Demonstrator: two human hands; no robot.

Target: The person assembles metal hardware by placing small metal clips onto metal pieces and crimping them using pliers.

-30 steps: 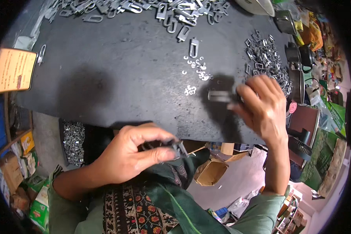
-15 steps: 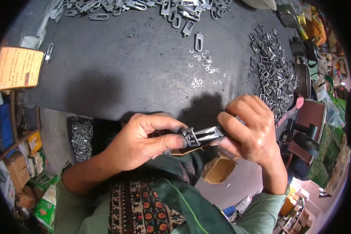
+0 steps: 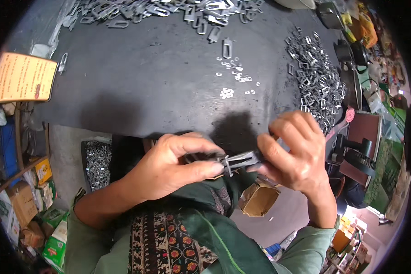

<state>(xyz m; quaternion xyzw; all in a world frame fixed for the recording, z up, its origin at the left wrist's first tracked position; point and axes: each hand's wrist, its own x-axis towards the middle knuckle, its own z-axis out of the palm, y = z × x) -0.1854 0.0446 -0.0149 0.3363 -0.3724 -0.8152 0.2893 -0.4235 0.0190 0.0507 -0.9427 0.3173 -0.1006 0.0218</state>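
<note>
Close to the table's front edge, my left hand (image 3: 173, 164) pinches a small metal frame (image 3: 228, 166) between thumb and forefinger. Some dark metal shows inside that grip, mostly covered by the fingers. Opposite it, my right hand (image 3: 294, 153) is closed round the dark end of a two-pronged metal piece (image 3: 243, 159), whose silver prongs meet the frame. Whether the prongs are a tool's jaws or a part like those on the table, I cannot tell. Right-hand fingertips are blurred. Beyond the hands, small silver C-shaped clips (image 3: 227, 93) lie scattered near a single metal loop link (image 3: 227, 48).
Loop links (image 3: 164, 10) are heaped along the dark table's (image 3: 137, 73) far side, small rectangular frames (image 3: 316, 75) at its right. An orange sheet (image 3: 25, 77) stands at left. Below are a bin of metal bits (image 3: 98, 164), an open cardboard box (image 3: 260, 201) and a black fan (image 3: 358, 157).
The metal frame has turned from facing me to nearly edge-on between my hands. My right hand has shifted slightly and blurs. The whole view has moved a little.
</note>
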